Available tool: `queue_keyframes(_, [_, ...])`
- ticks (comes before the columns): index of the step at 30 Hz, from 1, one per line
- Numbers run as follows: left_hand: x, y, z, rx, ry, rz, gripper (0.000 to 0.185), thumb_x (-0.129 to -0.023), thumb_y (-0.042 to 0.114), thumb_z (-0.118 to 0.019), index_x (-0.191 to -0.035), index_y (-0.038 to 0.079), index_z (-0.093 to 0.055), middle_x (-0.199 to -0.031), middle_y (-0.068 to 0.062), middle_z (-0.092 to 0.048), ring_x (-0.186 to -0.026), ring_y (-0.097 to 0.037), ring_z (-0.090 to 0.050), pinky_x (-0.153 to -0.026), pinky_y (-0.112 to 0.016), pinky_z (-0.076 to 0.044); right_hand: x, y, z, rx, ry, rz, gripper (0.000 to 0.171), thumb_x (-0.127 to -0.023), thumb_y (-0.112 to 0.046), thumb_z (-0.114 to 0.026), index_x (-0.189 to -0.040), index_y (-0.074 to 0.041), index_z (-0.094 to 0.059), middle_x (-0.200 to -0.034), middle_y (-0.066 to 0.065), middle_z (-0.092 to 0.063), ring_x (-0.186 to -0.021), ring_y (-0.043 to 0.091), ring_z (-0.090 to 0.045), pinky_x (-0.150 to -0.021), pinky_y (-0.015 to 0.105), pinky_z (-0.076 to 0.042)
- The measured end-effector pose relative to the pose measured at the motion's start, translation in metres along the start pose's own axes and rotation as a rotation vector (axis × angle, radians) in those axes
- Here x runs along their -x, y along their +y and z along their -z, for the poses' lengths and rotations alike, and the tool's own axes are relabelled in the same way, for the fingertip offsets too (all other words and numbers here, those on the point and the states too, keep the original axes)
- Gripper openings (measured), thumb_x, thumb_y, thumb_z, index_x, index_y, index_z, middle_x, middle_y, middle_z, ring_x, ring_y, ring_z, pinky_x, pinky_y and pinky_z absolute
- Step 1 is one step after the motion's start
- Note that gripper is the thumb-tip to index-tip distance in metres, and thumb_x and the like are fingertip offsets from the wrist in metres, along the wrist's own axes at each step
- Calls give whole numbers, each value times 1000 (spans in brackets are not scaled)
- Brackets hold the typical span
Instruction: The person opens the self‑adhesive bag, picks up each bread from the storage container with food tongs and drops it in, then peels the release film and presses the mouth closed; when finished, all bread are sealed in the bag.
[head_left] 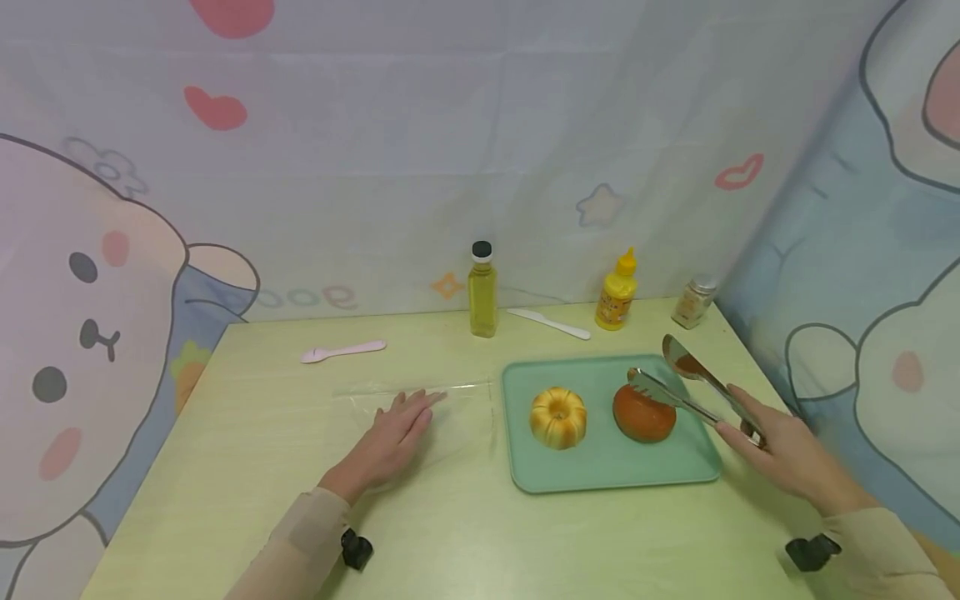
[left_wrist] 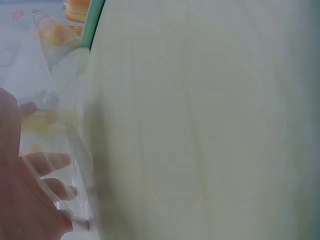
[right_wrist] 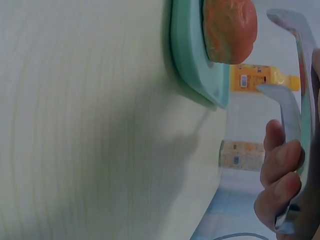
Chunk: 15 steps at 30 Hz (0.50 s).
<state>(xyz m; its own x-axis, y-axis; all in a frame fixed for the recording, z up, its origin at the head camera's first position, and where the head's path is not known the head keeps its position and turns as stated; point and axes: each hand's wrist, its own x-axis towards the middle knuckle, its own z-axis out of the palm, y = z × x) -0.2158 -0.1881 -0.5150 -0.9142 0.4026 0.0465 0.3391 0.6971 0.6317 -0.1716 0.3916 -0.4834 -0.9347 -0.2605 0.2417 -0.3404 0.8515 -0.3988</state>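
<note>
My right hand [head_left: 787, 450] grips a pair of metal tongs [head_left: 693, 408], its arms spread apart over the right part of the green tray [head_left: 592, 477]. Below the tongs lies a round brown bun [head_left: 643, 423]; in the right wrist view the tong tips stand apart and clear of the bun [right_wrist: 231, 30]. A golden, ridged, ring-shaped bread [head_left: 558, 418] sits left of it. On the table left of the tray, my left hand [head_left: 386, 442] rests with extended fingers on a clear plastic bag [head_left: 461, 425]. Some fingers show through the film [left_wrist: 70, 100] in the left wrist view.
Along the back stand an oil bottle [head_left: 482, 296], a yellow squeeze bottle [head_left: 617, 296] and a small seasoning jar [head_left: 693, 302]. A white plastic knife [head_left: 551, 323] lies between the bottles, and a pale pink fork [head_left: 345, 351] at the back left. Printed cloth walls border the table.
</note>
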Motion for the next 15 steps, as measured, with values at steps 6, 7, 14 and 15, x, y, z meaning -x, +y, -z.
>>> queue_keyframes(6, [0, -1, 0, -5, 18, -25, 49, -116, 41, -31, -160, 25, -47, -167, -19, -37, -155, -55, -17, -115, -83, -9, 7, 3, -4, -31, -12, 103, 61, -100, -21, -74, -152, 0, -50, -78, -12, -46, -50, -5, -30, -49, 20, -34])
queue_keyframes(7, [0, 0, 0, -4, 23, -30, 49, -116, 41, -32, -160, 25, -47, -167, -20, -37, -155, -55, -17, -115, -83, -9, 7, 3, -4, -33, -18, 112, 62, -99, -20, -75, -152, 0, -50, -78, -13, -46, -50, -5, -31, -49, 19, -34])
queue_keyframes(14, [0, 1, 0, -1, 60, -53, 46, -116, 37, -35, -157, 23, -51, -166, -24, -35, -155, -56, -16, -114, -84, -11, 9, 4, -5, -13, -80, 102, 67, -96, -27, -79, -150, 2, -51, -77, -13, -45, -53, -5, -31, -51, 21, -33])
queue_keyframes(15, [0, 1, 0, 2, 61, -51, 46, -116, 37, -35, -157, 23, -52, -166, -24, -35, -155, -56, -16, -114, -84, -11, 9, 4, -4, -9, -87, 96, 68, -95, -28, -79, -149, 2, -52, -76, -13, -45, -53, -5, -31, -51, 21, -33])
